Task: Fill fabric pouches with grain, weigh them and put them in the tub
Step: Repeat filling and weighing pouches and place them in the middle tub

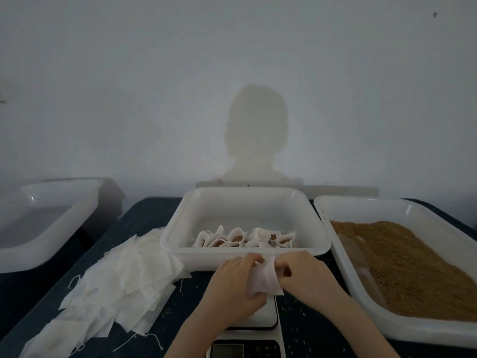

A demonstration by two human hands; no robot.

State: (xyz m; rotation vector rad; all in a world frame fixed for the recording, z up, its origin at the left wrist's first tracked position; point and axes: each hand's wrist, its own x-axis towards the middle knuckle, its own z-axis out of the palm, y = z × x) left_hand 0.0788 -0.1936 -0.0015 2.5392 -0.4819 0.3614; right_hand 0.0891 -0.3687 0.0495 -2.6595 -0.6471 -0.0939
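Your head-and-shoulders shadow on pale wall, well beyond your fingers. Empty white tray far to their left. Dark tabletop beneath, loose specks scattered close by.

— Was any writing made out on the scale at the table's near edge?

— Faint marks were seen beside its dark display, too small and blurred to be read. No label, brand or number could be read anywhere else.
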